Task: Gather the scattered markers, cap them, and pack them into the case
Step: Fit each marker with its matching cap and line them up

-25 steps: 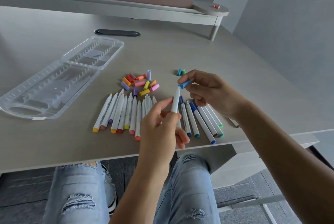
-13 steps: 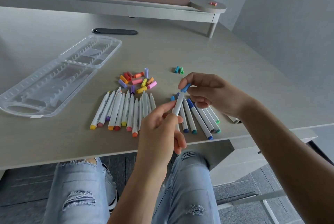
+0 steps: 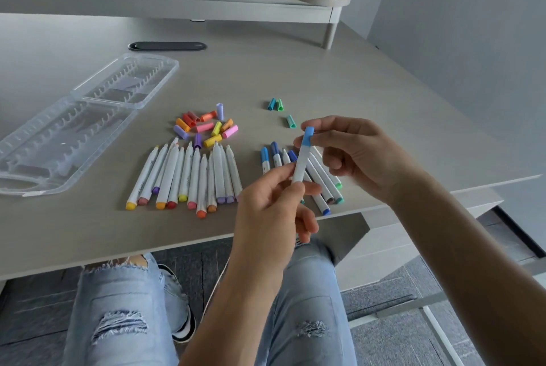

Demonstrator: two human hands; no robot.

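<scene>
We find a grey desk (image 3: 339, 75) set against a grey wall, with a raised shelf (image 3: 183, 2) along its far edge and a dark oval plate (image 3: 167, 46) set into the top. A clear plastic case (image 3: 74, 126) lies open at the far left of the desk, lid folded back, with no markers in it. Near the middle we note a heap of loose caps (image 3: 206, 128) in orange, red, pink, yellow and purple, and just in front of it a row of uncapped markers (image 3: 189, 176) lying side by side. Three more caps (image 3: 280, 110), blue and green shades, lie apart to the right. A second group of markers (image 3: 320, 185), blue and green, lies near the front edge, partly hidden behind the hands. The left hand (image 3: 271, 212) pinches the lower barrel of a light blue marker (image 3: 303, 155), held tilted above the desk edge. The right hand (image 3: 354, 152) grips that marker's cap end between thumb and curled fingers; the cap sits on the barrel. Ripped jeans (image 3: 124, 306) show below the desk
</scene>
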